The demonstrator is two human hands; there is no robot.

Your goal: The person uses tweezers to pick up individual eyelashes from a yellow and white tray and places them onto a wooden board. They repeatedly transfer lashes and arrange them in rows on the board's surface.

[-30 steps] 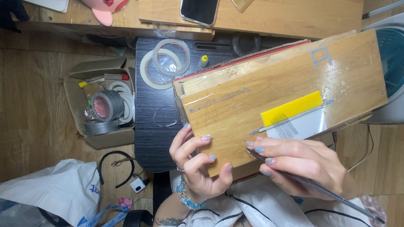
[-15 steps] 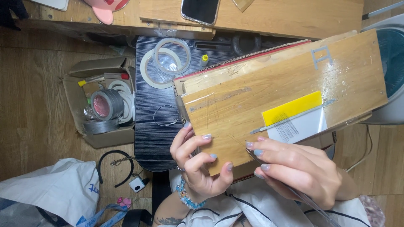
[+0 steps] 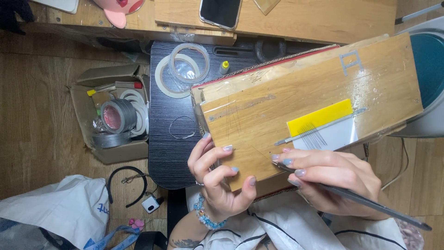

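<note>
Floor: wooden planks all round, pretty cluttered, with a small black table (image 3: pixel 162 153) in the middle of the view.
Board: big wooden board (image 3: pixel 296 106) lay tilted over the right part of the table and the person's lap, some cardboard layered under it.
Left hand: left hand (image 3: pixel 219 178) was curled round the board's near edge, thumb on top, fingers clamped on it.
Right hand: right hand (image 3: pixel 330 178) pinched a long thin dark tool (image 3: pixel 370 203) like a pen, tip touching the board close to the near edge.
On the board: yellow and white card (image 3: pixel 323 125) with a slim metal tool (image 3: pixel 319 126) lying across it, a few fine dark strands on the white part.
Table bits: two tape rings (image 3: pixel 182 67) overlapping at the far end, small yellow-capped bottle (image 3: pixel 224 67) just beside them.
Left side: open cardboard box (image 3: pixel 111 115) on the floor full of tape rolls, grey roll (image 3: pixel 115 115) on top.
Near floor: black headband (image 3: pixel 127 185) and a white bag (image 3: pixel 55 213).
Far edge: phone (image 3: pixel 221 11) face up on a wooden shelf (image 3: pixel 296 18).
</note>
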